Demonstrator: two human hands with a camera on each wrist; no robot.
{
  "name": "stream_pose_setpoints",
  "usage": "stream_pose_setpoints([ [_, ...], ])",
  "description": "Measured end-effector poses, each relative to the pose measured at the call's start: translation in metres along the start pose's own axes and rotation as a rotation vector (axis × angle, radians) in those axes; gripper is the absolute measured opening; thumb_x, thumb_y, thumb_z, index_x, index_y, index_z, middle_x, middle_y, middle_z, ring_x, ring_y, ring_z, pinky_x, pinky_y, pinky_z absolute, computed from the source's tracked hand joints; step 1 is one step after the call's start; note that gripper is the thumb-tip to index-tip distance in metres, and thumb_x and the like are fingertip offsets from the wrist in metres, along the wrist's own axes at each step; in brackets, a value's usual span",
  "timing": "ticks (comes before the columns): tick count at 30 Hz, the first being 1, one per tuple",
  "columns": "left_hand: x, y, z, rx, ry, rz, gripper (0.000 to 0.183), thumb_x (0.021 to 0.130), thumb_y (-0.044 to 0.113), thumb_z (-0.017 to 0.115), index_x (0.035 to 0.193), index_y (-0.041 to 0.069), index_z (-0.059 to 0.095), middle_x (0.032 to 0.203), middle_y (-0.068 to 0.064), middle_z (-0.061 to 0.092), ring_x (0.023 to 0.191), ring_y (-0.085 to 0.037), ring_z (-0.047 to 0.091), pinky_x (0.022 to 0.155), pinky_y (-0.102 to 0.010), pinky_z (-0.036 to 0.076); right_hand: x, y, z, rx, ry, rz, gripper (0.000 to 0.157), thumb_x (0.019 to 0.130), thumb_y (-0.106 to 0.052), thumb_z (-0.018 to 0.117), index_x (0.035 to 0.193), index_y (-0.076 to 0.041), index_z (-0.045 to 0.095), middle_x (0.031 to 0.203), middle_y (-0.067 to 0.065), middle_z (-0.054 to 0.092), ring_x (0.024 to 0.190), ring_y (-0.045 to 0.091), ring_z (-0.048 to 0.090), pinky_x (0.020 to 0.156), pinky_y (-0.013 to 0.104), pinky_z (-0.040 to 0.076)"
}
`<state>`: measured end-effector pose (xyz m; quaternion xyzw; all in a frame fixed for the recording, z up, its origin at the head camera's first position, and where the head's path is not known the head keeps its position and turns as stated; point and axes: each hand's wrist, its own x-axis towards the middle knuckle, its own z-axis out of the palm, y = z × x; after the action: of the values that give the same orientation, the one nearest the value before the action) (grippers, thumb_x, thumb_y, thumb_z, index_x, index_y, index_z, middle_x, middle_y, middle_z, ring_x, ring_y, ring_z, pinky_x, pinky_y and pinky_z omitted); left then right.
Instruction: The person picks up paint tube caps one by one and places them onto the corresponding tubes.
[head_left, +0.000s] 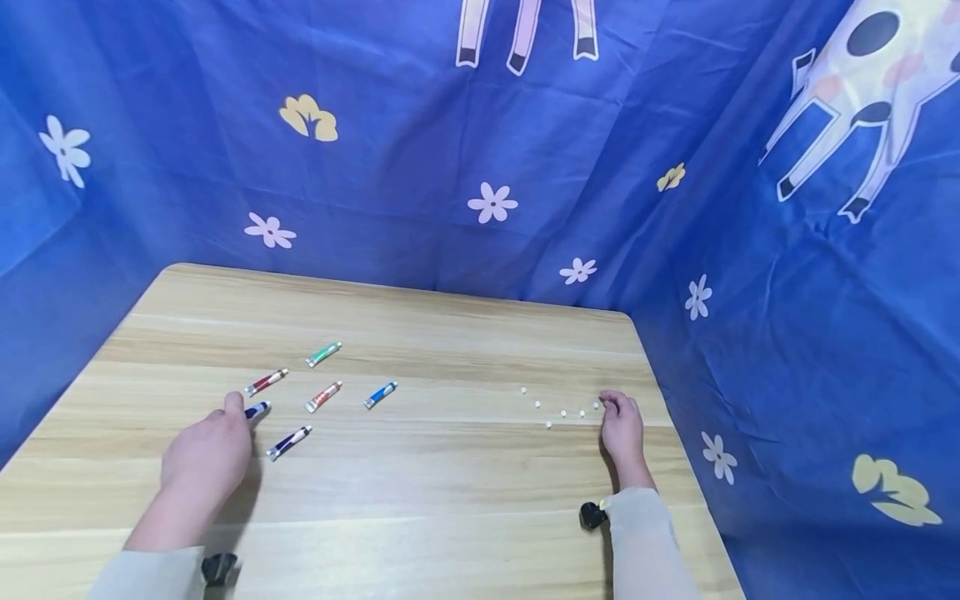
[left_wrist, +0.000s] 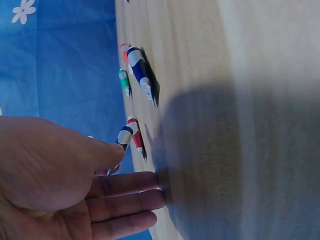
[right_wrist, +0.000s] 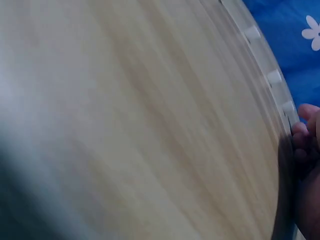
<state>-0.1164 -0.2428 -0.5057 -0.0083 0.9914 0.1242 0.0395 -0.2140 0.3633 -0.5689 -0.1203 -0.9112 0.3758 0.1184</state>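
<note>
From where I stand, the person's left hand (head_left: 206,454) has a dark blue-and-white tube (head_left: 258,409) pinched at one end between thumb and forefinger; the other three fingers reach out fairly straight beneath. The tube pokes out past the fingertips, toward the person's right, and I can't tell whether it touches the wooden table (head_left: 420,517).

A dark red tube (head_left: 266,382) lies just beyond that grip, and a purple tube (head_left: 289,443) sits on the nearer side, right of the hand. Farther right are an orange-red tube (head_left: 323,397) and a blue tube (head_left: 381,394), with a green tube (head_left: 324,354) farthest away.

Well apart, across the tabletop, the right hand (head_left: 622,429) is low with bent fingers; whether anything is between them I can't tell. Six small white pieces (head_left: 564,413) are scattered to its left, the closest just beside the fingertips. Blue cloth (head_left: 405,183) with printed flowers hangs behind.
</note>
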Motion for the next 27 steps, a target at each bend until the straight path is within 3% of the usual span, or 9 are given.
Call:
stream_pose_setpoints([
  [8,0.003,0.002,-0.002,-0.034,-0.033,-0.032,0.024,0.114,0.009,0.036,0.115,-0.015,0.033,0.074,-0.022,0.057,0.058,-0.033,0.056,0.045,-0.045,0.046,0.007,0.009,-0.001,0.019,-0.048,-0.002,0.029,0.112,-0.005,0.049,0.128,-0.001,0.073,0.125,0.025,0.063,0.123,0.043,0.061,0.114,0.057,0.046],
  [13,0.006,0.005,-0.004,-0.045,-0.058,-0.043,0.028,0.114,0.012,0.037,0.117,-0.015,0.032,0.074,-0.021,0.057,0.059,-0.034,0.056,0.045,-0.044,0.047,0.006,0.010,-0.002,0.028,-0.077,0.019,0.030,0.113,-0.009,0.050,0.131,-0.003,0.074,0.128,0.022,0.061,0.124,0.040,0.060,0.115,0.055,0.045],
  [27,0.009,0.002,-0.003,-0.071,-0.082,-0.064,0.032,0.115,0.016,0.031,0.114,-0.016,0.029,0.073,-0.025,0.059,0.059,-0.037,0.058,0.046,-0.047,0.047,0.005,0.013,0.001,-0.037,-0.073,-0.039,0.025,0.109,-0.007,0.061,0.129,-0.005,0.076,0.127,0.021,0.061,0.120,0.037,0.062,0.108,0.052,0.050],
])
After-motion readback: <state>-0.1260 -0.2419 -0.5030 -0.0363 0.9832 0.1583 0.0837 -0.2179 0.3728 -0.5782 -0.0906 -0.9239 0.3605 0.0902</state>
